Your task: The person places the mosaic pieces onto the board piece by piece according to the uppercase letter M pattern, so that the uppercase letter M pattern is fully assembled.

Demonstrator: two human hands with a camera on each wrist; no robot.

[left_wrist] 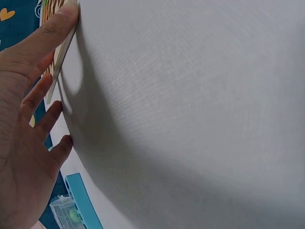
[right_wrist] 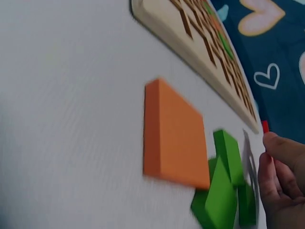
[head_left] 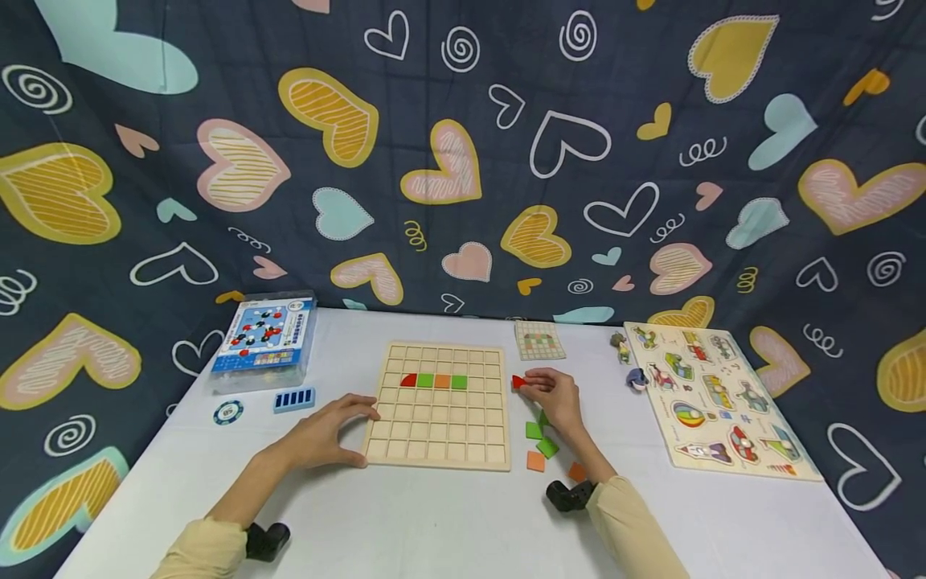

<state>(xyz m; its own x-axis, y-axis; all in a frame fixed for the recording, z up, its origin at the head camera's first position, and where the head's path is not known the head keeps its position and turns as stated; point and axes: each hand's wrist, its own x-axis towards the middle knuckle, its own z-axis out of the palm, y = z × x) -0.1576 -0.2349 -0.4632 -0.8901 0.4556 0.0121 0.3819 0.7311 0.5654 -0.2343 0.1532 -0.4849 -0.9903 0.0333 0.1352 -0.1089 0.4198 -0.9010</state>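
A square wooden grid board (head_left: 437, 434) lies flat on the table. One of its rows holds a red curved-edge tile (head_left: 409, 380), a green tile (head_left: 425, 380), an orange tile (head_left: 442, 381) and another green tile (head_left: 459, 382). My left hand (head_left: 325, 434) touches the board's left side, thumb at the near corner and fingers spread. Just off the board's right edge, my right hand (head_left: 553, 398) pinches a small red tile (head_left: 518, 382) between thumb and fingers. Below that hand lie loose green tiles (head_left: 534, 430) and orange tiles (head_left: 535, 461), seen close in the right wrist view.
Behind the board lies a small pattern card (head_left: 539, 341). To the right are a wooden picture puzzle (head_left: 712, 402) and two small figures (head_left: 637, 379). At left stand a boxed molecule set (head_left: 264, 338), a blue slotted block (head_left: 294, 400) and a round chip (head_left: 227, 412).
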